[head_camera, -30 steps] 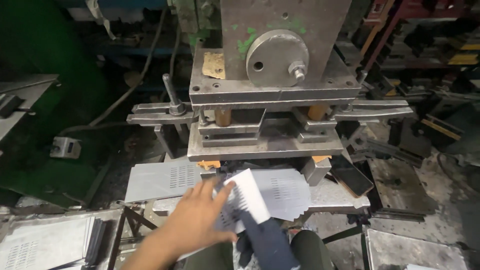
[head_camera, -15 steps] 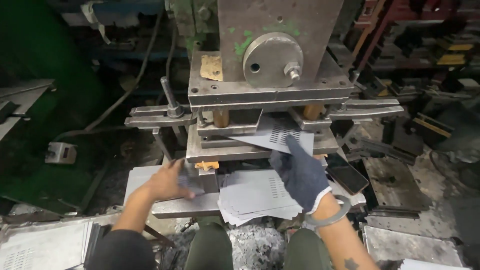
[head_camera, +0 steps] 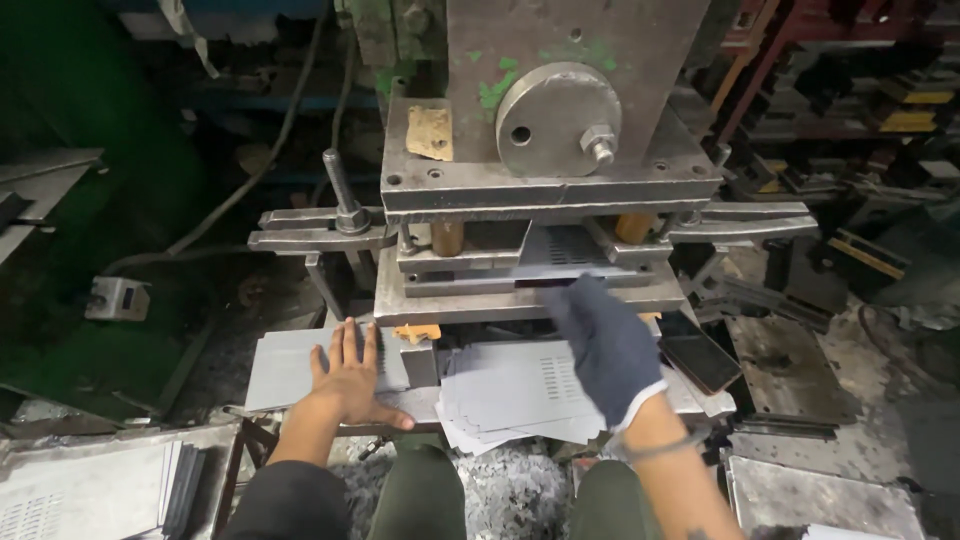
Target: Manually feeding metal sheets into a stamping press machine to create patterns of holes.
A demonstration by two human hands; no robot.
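Metal sheets (head_camera: 520, 385) cover the press table (head_camera: 420, 400); both hands open, cluttered workshop.

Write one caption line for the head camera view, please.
Gloved right hand reaches toward perforated sheet in the press; bare left hand rests flat on metal sheet.

A metalworking shop is indicated. A heavy steel stamping press (head_camera: 540, 180), paint-chipped and greasy, is seen at upper centre. Stacks of perforated sheet-metal blanks (head_camera: 520, 390) are laid at lower centre. Metal swarf (head_camera: 505, 495) is scattered below; cluttered steel racks (head_camera: 860, 90) are noted at upper right.
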